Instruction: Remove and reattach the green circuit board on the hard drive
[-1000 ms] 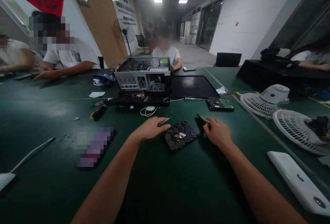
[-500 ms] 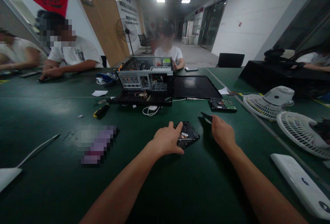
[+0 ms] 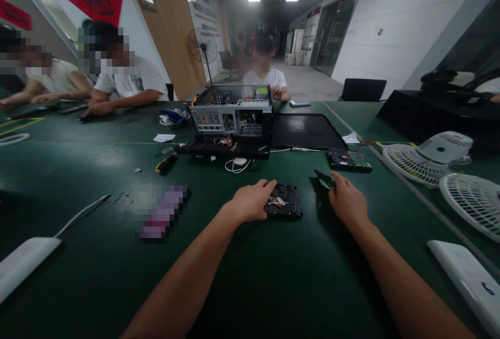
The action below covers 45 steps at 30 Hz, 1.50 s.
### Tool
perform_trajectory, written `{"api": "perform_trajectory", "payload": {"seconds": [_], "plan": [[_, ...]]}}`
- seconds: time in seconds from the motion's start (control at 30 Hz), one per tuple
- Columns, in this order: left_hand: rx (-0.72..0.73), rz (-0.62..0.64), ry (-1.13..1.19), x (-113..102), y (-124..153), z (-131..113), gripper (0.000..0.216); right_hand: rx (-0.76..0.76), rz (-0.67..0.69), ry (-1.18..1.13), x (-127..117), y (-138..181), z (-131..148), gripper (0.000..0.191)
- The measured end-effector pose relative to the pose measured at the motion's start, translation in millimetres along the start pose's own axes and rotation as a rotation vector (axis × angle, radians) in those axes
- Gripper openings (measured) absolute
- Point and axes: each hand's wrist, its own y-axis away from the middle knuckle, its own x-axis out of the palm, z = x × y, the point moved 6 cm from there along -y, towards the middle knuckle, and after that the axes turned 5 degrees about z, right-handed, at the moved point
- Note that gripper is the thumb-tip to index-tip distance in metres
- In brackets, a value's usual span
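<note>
My left hand (image 3: pixel 252 201) is closed on the left edge of a black hard drive (image 3: pixel 289 202), which lies flat on the green table with its bare underside up. Thumb and fingers pinch that edge, covering part of the drive. To the right, my right hand (image 3: pixel 349 201) is raised a little off the table. It pinches a thin, dark green circuit board (image 3: pixel 323 178) between thumb and fingers, tilted and apart from the drive. Beyond that hand lies another hard drive (image 3: pixel 349 160), its green board showing.
An opened computer case (image 3: pixel 230 120) stands ahead, with a black side panel (image 3: pixel 307 130) beside it. A yellow-black screwdriver (image 3: pixel 166 163) and a blurred purple item (image 3: pixel 166 211) lie left. White fan parts (image 3: pixel 441 157) and a white casing (image 3: pixel 464 266) are right. Other people sit around the table.
The hard drive has turned to lie squarer to me. My left hand's spread fingers have closed on its edge. My right hand still holds the board, now angled differently. My view has swung left.
</note>
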Motion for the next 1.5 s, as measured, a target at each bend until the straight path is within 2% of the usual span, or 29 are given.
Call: {"api": "perform_trajectory", "payload": {"seconds": [0.1, 0.17, 0.23, 0.33, 0.4, 0.5, 0.7, 0.87, 1.0, 1.2, 1.33, 1.5], "plan": [[0.043, -0.062, 0.085, -7.8, 1.4, -2.3, 0.097, 0.013, -0.027, -0.116, -0.9, -0.2, -2.1, 0.052], [0.074, -0.114, 0.147, -11.8, 0.9, -6.3, 0.076, 0.036, -0.058, -0.3, -0.1, 0.3, -5.1, 0.05], [0.099, -0.177, 0.176, -14.9, -1.1, -11.3, 0.053, 0.082, -0.051, -0.584, 4.9, 1.4, -7.5, 0.051], [0.139, -0.286, 0.191, -19.3, -4.4, -20.4, 0.026, 0.153, 0.094, -1.165, 22.2, 4.3, -0.1, 0.055], [0.144, -0.302, 0.159, -18.9, -6.9, -26.5, 0.023, 0.18, 0.263, -1.502, 33.2, 8.0, 14.4, 0.056], [0.129, -0.258, 0.085, -14.0, -10.0, -34.0, 0.028, 0.213, 0.424, -1.715, 38.2, 15.2, 33.4, 0.052], [0.1, -0.205, 0.154, -3.5, -10.4, -42.4, 0.021, 0.194, 0.562, -1.761, 29.2, 26.8, 53.3, 0.036], [0.122, -0.202, 0.313, -1.3, -8.2, -51.4, 0.038, 0.151, 0.559, -1.747, 22.7, 29.9, 58.8, 0.037], [0.156, -0.178, 0.434, -1.0, -7.2, -55.2, 0.028, 0.131, 0.577, -1.736, 19.9, 33.1, 65.1, 0.039], [0.15, -0.174, 0.428, -2.9, -6.5, -53.6, 0.018, 0.07, 0.614, -1.745, 12.8, 37.5, 75.4, 0.041], [0.108, -0.186, 0.414, -3.5, -7.9, -48.2, 0.015, 0.053, 0.612, -1.731, 17.1, 36.0, 73.1, 0.039], [0.021, -0.196, 0.416, -2.2, -10.1, -36.2, 0.017, 0.071, 0.527, -1.712, 28.4, 28.0, 56.5, 0.027]]}}
